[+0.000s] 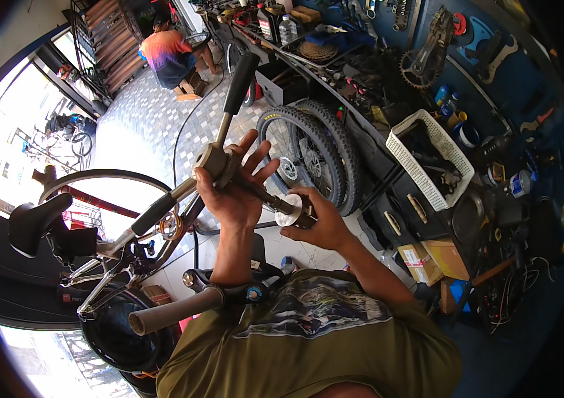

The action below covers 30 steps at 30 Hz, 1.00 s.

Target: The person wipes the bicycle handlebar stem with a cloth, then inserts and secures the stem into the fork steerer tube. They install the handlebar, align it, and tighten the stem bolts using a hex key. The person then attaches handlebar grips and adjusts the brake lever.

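A long two-handled metal tool with black rubber grips lies slantwise in front of me; it looks like a bicycle head-tube reaming and facing tool. My left hand, palm up, carries its hub between thumb and index finger, the other fingers spread. A threaded shaft runs from the hub toward my right. Around the pale round end piece on that shaft, my right hand is closed, thumb and fingers on either side. A clamp stand arm with a grey tube sits below my left wrist.
At left stands a bicycle frame with a black saddle. Mountain bike wheels lean by the workbench at right, which bears tools and a white plastic basket. Another person sits low at the back on the tiled floor.
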{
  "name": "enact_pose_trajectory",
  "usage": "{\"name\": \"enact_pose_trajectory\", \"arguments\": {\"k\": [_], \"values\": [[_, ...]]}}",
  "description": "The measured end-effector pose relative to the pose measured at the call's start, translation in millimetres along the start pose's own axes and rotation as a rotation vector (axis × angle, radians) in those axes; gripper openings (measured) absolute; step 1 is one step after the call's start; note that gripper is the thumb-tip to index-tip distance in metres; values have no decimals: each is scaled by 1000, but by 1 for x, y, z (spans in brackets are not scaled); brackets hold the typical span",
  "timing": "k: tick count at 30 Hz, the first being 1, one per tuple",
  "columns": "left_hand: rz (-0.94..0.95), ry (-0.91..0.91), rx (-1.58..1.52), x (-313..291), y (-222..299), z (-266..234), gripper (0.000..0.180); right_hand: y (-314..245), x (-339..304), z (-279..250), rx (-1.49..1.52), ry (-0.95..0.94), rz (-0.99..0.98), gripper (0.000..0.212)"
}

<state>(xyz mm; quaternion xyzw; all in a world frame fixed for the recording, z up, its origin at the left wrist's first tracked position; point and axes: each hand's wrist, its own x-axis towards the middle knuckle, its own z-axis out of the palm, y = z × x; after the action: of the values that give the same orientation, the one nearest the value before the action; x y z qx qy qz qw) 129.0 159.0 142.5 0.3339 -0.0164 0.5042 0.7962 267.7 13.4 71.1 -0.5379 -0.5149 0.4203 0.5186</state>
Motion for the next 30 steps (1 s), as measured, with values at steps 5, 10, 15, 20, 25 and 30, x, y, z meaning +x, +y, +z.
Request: {"name": "enact_pose_trajectory", "arguments": {"k": [5, 10, 15, 20, 25, 30], "values": [[-58, 44, -74, -15, 9, -10, 97, 22, 21, -27, 496, -537, 182, 97], [-158, -16, -252, -25, 16, -20, 92, 40, 25, -9, 808, -908, 146, 77], [-218, -156, -289, -20, 8, -28, 91, 37, 11, 5, 708, -651, 168, 68], [-239, -193, -175, -20, -13, -21, 94, 21, -19, 4, 242, -262, 14, 69], [-266, -248, -216, -20, -31, 2, 96, 20, -52, -11, 11, -66, -75, 70], [-157, -265, -209, -2, -19, 24, 78, 50, -114, -54, -184, -27, 78, 68]]}}
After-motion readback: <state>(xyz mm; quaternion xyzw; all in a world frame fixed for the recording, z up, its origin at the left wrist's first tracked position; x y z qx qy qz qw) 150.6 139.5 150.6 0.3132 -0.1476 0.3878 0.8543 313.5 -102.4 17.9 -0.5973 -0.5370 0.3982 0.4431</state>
